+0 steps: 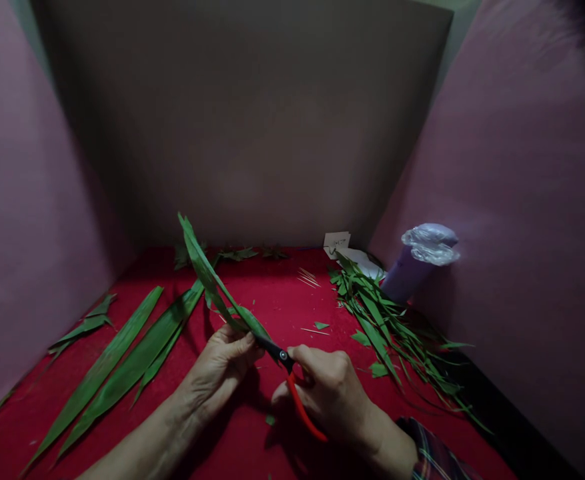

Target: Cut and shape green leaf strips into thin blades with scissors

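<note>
My left hand [221, 369] pinches the lower end of a long green leaf [208, 275] that slants up and away to the left. My right hand [329, 393] grips red-handled scissors [297, 393]. Their black blades [272, 348] meet the leaf just beside my left fingers. Both hands hover low over the red cloth [272, 300], close together near the front middle.
Several long green leaves [122, 363] lie flat at the left. A heap of cut leaf strips [387, 327] lies at the right, beside a purple cup covered in plastic film [417, 260]. Thin sticks [308, 277] and white paper [337, 243] lie at the back. Pinkish panels enclose three sides.
</note>
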A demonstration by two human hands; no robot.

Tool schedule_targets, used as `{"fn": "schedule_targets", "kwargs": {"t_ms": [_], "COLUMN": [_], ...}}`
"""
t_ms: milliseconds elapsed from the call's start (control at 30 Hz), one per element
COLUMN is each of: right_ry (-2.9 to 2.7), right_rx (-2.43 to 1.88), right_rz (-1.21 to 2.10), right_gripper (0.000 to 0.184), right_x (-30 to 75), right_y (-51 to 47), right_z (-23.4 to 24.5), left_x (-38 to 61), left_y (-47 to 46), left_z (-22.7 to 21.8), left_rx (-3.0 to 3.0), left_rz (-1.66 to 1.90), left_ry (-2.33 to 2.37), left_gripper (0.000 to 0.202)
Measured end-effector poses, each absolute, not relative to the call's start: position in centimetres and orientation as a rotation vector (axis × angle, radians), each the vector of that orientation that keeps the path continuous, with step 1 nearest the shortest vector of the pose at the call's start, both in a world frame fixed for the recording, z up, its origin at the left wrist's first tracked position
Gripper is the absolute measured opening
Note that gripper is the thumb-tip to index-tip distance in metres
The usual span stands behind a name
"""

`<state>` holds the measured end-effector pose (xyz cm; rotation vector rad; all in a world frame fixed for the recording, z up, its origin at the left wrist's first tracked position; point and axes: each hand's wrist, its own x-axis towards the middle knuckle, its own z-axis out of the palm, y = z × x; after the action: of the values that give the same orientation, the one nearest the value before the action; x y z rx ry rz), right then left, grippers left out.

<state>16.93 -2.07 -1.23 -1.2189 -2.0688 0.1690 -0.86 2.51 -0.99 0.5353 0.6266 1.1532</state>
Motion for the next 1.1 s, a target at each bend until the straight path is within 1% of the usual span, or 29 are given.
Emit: {"fn": "schedule_targets", "kwargs": {"t_ms": [100, 233, 300, 400, 500, 800, 967, 1100], "right_ry": [-2.067, -2.071, -2.082, -2.091, -2.103, -2.102, -2.062, -2.056], "right_rx": [-1.219, -1.23, -1.247, -1.276, -1.276, -1.235, -1.225, -1.23], "right_rz": [0.194, 0.193, 0.221, 0.254, 0.258, 0.155, 0.217, 0.206], "right_gripper": [0.026, 0.028, 0.033, 0.046, 0.052, 0.047, 0.039, 0.035], "right_x": [16.93, 16.97, 16.95, 16.9, 16.88, 16.84, 16.81, 16.78], "right_y": [-1.99, -1.93, -2.04, -2.26, -2.38, -2.1, -2.13, -2.16], "right_z": [-1.38, -1.66, -1.57, -1.22, -0.96, -1.41, -1.49, -1.52], "left_x": [-0.79, -0.81, -0.83, -0.81, -0.74, -0.59, -0.52, -0.63], "left_y": [2.57, 2.67, 2.64, 2.45, 2.27, 2.22, 2.19, 2.21], "left_z": [-0.87, -0.71, -0.57, -0.39, -0.44, -0.92, -0.93, -1.12], "left_rx": [0.527, 0.53, 0.544, 0.58, 0.604, 0.617, 0.604, 0.622], "left_rz": [1.155, 1.164, 1.179, 1.187, 1.166, 1.161, 1.165, 1.16], "left_ry": [0.624, 0.614, 0.629, 0.648, 0.635, 0.647, 0.665, 0.662], "left_gripper": [0.02, 0.02, 0.019, 0.02, 0.02, 0.018, 0.02, 0.018]}}
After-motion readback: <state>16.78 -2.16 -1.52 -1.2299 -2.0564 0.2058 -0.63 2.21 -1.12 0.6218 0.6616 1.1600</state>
